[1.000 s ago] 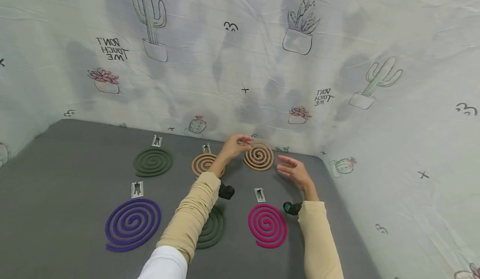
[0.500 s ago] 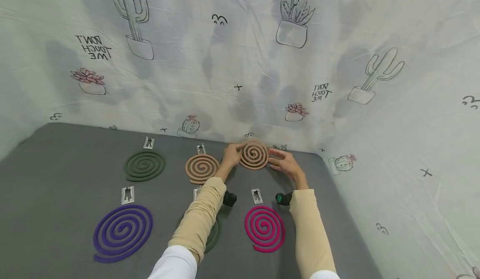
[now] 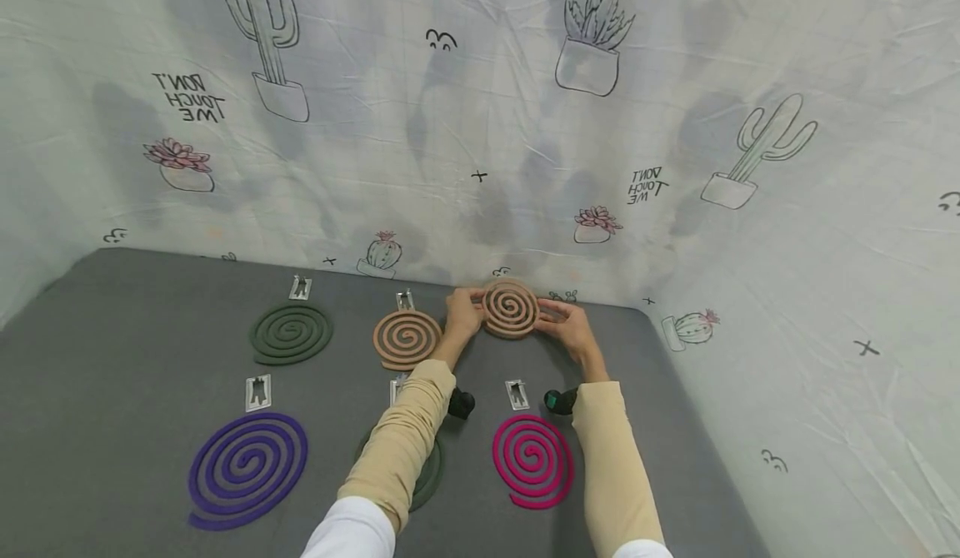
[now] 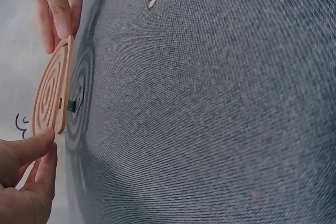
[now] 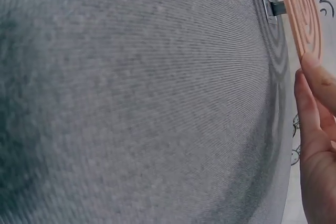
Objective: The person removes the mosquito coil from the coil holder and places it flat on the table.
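Both hands hold a tan mosquito coil (image 3: 510,308) near the back wall, one at each side. My left hand (image 3: 463,315) pinches its left edge between thumb and fingers; in the left wrist view this hand (image 4: 31,177) is at lower left, the coil (image 4: 50,90) above it. My right hand (image 3: 570,325) pinches the opposite edge, seen closely in the right wrist view, where thumb and fingers meet the coil (image 5: 302,14). The coil is raised over the grey surface, its shadow below. Beneath it a small metal coil stand (image 4: 79,99) lies with its tab rising towards the coil.
Other coils lie on the grey table (image 3: 150,350): a tan one (image 3: 407,338), green ones (image 3: 291,333), a purple one (image 3: 247,466) and a pink one (image 3: 532,458). Metal stands (image 3: 258,392) lie behind several of them. A patterned cloth (image 3: 480,108) hangs at the back.
The left hand has come down and both hands have closed in on the tan coil's edges. The coil is now lifted slightly. The head view has shifted a little.
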`<state>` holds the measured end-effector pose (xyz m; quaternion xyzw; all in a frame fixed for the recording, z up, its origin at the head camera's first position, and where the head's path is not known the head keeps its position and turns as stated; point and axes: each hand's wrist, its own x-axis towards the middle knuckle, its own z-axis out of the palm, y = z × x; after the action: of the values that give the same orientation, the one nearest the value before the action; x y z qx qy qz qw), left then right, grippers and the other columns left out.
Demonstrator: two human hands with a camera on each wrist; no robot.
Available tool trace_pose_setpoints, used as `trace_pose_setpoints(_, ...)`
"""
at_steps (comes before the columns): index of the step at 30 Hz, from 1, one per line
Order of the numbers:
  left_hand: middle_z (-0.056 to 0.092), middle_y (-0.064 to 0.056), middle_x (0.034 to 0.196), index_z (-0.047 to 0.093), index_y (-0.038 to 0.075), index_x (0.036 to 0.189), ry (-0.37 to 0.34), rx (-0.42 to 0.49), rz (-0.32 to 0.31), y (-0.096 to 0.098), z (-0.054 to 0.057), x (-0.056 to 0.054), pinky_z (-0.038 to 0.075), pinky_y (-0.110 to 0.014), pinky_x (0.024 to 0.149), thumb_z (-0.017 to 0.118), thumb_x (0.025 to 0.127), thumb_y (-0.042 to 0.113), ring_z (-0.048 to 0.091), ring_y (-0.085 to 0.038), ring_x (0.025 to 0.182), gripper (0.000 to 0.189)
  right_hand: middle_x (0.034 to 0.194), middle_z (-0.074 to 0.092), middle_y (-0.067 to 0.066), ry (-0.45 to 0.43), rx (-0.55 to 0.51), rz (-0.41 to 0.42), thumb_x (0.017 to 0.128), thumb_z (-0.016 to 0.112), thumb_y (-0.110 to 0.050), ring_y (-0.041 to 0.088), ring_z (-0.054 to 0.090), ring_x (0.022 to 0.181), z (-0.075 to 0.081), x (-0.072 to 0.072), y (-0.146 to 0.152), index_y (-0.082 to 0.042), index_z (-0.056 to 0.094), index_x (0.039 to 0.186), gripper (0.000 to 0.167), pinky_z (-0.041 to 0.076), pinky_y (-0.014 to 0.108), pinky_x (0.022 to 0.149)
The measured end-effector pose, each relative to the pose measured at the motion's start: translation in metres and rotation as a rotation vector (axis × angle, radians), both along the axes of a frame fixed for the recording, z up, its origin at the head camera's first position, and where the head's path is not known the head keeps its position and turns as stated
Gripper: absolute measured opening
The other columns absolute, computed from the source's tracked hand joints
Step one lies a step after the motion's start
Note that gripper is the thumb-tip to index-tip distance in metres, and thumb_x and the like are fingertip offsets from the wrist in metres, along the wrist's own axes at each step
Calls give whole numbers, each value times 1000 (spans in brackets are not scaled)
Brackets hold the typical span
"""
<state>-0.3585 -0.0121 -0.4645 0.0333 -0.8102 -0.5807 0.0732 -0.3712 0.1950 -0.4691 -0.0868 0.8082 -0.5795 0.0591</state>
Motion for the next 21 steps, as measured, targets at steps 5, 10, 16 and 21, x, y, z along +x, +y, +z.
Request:
trace_pose_setpoints(5,65,-21,117,64,-4,118,18,8,-14,-3,1,2,59,-34,78,67,82,-9,67,-30,100,36,138,48,25,-4,-2,8,85,65,5,37,49,126,-1,-2,4,7,50,133,50,52,26,92)
trace_pose_setpoints(10,68,-23,107,66,-7,113,68,8,-18,-4,4,2,59,-32,74,70,78,-10,69,-30,94,34,140,47,22,-4,8,-2,86,67,-1,32,52,124,4,0,6,4,51,133,51,51,30,96)
trace_pose_setpoints(16,68,-23,107,66,-6,114,58,7,-54,-9,10,5,59,-32,74,72,78,-7,69,-31,96,36,138,49,22,-20,-19,10,86,67,-3,14,61,110,12,3,8,4,51,133,50,52,24,92)
trace_pose_setpoints(21,66,-22,112,66,-6,115,53,-15,-85,-13,18,8,59,-32,76,72,78,-5,68,-30,98,37,137,48,26,-27,-67,47,87,66,-2,1,62,98,15,3,11,7,49,133,50,52,21,90)
